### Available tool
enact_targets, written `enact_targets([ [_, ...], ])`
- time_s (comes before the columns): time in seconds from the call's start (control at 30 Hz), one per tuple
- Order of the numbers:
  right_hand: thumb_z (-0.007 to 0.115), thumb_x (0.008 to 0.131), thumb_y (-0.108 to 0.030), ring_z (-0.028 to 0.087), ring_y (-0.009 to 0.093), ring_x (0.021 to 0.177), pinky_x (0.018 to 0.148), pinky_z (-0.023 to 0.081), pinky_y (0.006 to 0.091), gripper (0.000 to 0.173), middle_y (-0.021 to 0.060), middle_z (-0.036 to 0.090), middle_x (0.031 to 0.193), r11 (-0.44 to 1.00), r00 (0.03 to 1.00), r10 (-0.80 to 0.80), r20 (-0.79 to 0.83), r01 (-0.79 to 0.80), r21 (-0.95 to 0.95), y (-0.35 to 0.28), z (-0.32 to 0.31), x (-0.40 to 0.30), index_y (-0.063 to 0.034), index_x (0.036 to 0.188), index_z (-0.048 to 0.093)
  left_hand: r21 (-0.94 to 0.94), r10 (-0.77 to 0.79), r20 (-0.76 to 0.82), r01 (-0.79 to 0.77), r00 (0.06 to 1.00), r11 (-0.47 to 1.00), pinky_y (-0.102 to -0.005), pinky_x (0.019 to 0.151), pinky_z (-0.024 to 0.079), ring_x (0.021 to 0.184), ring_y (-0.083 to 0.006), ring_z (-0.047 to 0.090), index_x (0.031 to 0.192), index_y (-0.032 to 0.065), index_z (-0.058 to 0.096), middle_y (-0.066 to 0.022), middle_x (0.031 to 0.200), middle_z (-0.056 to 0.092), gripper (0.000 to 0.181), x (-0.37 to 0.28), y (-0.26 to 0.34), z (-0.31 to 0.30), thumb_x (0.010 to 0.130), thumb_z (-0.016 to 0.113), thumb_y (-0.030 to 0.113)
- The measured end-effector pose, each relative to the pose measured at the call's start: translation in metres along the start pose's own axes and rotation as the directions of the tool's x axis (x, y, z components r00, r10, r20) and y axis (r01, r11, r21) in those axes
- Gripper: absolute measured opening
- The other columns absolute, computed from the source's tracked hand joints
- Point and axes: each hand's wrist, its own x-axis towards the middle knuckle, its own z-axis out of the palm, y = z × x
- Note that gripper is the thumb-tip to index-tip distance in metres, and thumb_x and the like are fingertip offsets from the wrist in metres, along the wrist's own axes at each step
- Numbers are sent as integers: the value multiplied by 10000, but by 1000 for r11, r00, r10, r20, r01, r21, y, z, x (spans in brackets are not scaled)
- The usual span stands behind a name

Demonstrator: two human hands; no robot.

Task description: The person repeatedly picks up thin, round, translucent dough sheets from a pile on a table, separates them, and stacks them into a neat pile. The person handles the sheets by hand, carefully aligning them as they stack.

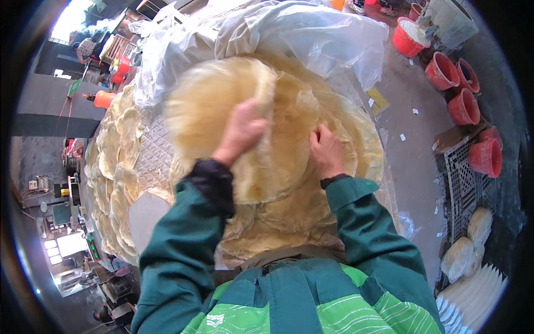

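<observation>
My left hand (pixel 246 129) grips the right edge of a large, thin, round yellowish sheet (pixel 208 112), its material unclear. That sheet is lifted and blurred by motion, and it spreads to the left of my hand. Below lies a pile of similar sheets (pixel 292 167), overlapping with wrinkled edges. On the pile's right part, my right hand (pixel 327 150) has its fingers curled in close to a sheet's edge. Whether it pinches that edge cannot be made out. Crumpled clear plastic film and pale cloth (pixel 267 29) lie along the pile's far side.
More yellowish sheets (pixel 110 167) overlap at the left beside a quilted pad (pixel 154 150). Several red buckets (pixel 442 71) stand on the floor at right, near a plastic crate (pixel 463 188) and wrapped bundles (pixel 459 256). Another person (pixel 86 49) is at the far left.
</observation>
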Motion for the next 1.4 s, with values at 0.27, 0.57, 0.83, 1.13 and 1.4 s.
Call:
enact_targets([
  [0.27,553,797,-19,632,335,984,790,516,375,85,218,520,1325,855,906,-374,-199,420,304,-9,18,-1,22,742,503,-200,-244,-6,238,970,951,-444,680,500,761,-413,632,966,-34,594,-266,795,635,269,20,33,73,713,535,39],
  [0.57,580,798,-28,651,288,1022,862,515,354,78,219,555,1295,737,879,-451,-153,464,492,-26,29,-11,10,748,533,-406,-389,186,431,902,805,-327,697,505,764,-197,646,1053,-25,613,-153,864,681,294,29,39,28,805,571,128],
  [0.83,518,910,-82,557,294,1087,933,438,377,262,187,575,1126,719,957,-214,-197,291,632,-9,79,25,-11,1162,503,-700,-385,244,437,890,565,-276,804,515,906,-137,632,1163,-17,619,-61,1043,668,370,12,22,-4,793,617,-23],
  [1.13,588,789,-573,312,364,1301,1008,287,506,723,202,299,1467,824,878,-479,4,452,-343,-23,93,3,-242,1414,435,-862,-692,365,508,623,3,-432,916,507,986,-285,648,1205,-20,568,-174,1101,658,473,-70,23,-221,865,573,309],
  [1.4,633,741,-587,267,384,1330,1040,265,501,732,227,268,1483,748,867,-495,56,458,-479,-16,98,8,-285,1387,469,-880,-685,-75,275,725,387,-430,931,503,1047,-290,622,1246,-19,534,-173,1151,633,482,-138,100,-314,895,541,311],
])
